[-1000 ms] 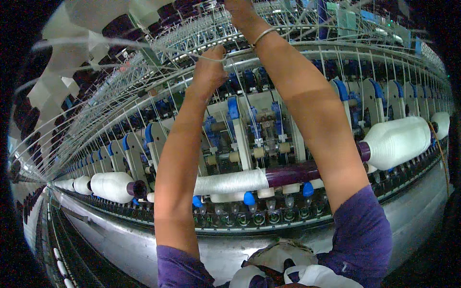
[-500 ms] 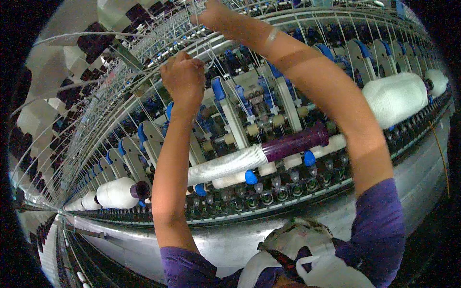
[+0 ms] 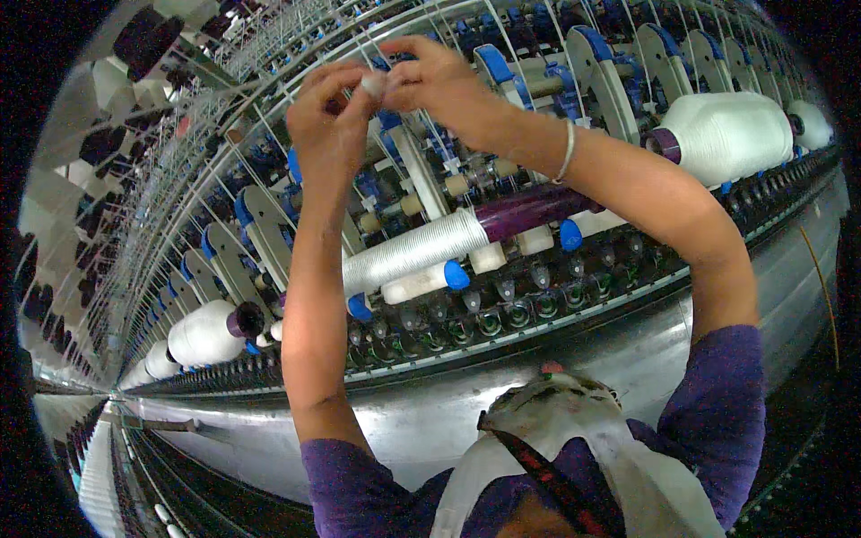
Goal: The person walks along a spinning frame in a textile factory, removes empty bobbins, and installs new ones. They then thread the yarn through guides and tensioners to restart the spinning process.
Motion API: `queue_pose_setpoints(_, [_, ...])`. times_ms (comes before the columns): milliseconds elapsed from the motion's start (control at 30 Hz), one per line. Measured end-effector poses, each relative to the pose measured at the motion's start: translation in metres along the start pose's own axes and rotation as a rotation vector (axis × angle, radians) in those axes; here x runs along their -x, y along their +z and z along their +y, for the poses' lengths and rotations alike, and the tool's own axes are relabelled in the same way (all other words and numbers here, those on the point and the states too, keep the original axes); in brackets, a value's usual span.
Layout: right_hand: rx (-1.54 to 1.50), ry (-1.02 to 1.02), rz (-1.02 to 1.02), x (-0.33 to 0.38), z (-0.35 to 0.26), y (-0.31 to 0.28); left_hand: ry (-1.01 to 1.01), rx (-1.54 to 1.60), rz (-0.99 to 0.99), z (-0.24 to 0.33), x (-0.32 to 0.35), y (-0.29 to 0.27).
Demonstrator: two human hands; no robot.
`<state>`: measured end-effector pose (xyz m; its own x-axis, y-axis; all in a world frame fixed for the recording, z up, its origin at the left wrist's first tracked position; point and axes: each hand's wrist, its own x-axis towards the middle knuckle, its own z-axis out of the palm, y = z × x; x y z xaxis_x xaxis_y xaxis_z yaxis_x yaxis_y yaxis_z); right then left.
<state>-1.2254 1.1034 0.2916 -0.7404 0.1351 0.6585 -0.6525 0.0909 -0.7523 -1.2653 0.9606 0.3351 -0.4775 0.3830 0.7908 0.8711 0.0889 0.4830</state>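
Above the machine's front, my left hand [image 3: 330, 106] is raised with its thumb and fingers pinched together. A small white tuft [image 3: 373, 84] shows at its fingertips; whether it is yarn or loose fibre is hard to tell. My right hand [image 3: 439, 88] meets it from the right, its fingers bent and closed against the tuft, with what they grip hidden. Below both hands lies a partly wound bobbin [image 3: 417, 246], white yarn on its left part and bare purple tube [image 3: 529, 212] on its right. My left forearm covers the bobbin's left end.
Full white yarn packages sit in the row at left [image 3: 204, 334] and right [image 3: 728, 136]. Grey arms with blue caps [image 3: 589, 43] stand behind the bobbin, among taut strands. A metal ledge [image 3: 430, 429] runs along the front.
My right hand has come down from the upper strands to meet my left hand at the fingertips. The view has shifted slightly, and the machine appears a little higher.
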Motion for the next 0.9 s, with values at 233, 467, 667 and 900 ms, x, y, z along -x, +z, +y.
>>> queue_pose_setpoints(233, [-0.697, 0.178, -0.167, 0.009, -0.022, -0.042, -0.095, 0.084, -0.499, -0.008, 0.020, 0.000])
queue_pose_setpoints(467, [0.631, -0.121, -0.247, 0.028, -0.007, -0.035, 0.256, -0.234, -0.249, -0.010, 0.030, 0.000])
queue_pose_setpoints(667, [0.475, 0.138, -0.292, 0.036, -0.011, -0.033, 0.205, -0.271, -0.199, -0.007, 0.033, 0.002])
queue_pose_setpoints(900, [0.788, -0.372, -0.095, 0.031, -0.014, -0.032, -0.084, -0.326, -0.216, -0.006, 0.033, 0.007])
